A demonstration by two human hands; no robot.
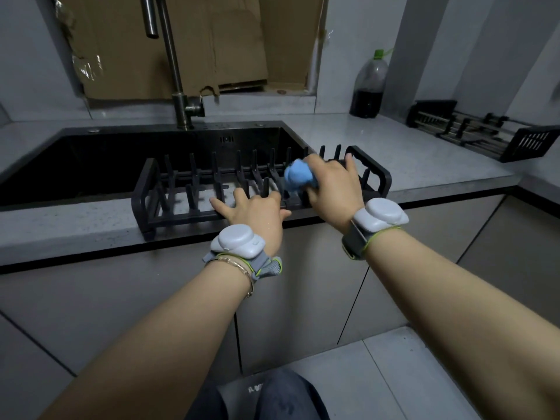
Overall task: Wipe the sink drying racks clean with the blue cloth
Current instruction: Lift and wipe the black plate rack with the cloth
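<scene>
A black drying rack with upright pegs lies across the front edge of the dark sink. My left hand rests on the rack's near rail, fingers spread and straight. My right hand grips a bunched blue cloth and holds it among the pegs near the rack's right end. A second black rack sits on the counter at the far right, away from both hands.
A tall metal faucet rises behind the sink. A plastic bottle with dark liquid stands on the grey counter in the back corner. Cardboard leans against the wall. Cabinet fronts and floor tiles lie below.
</scene>
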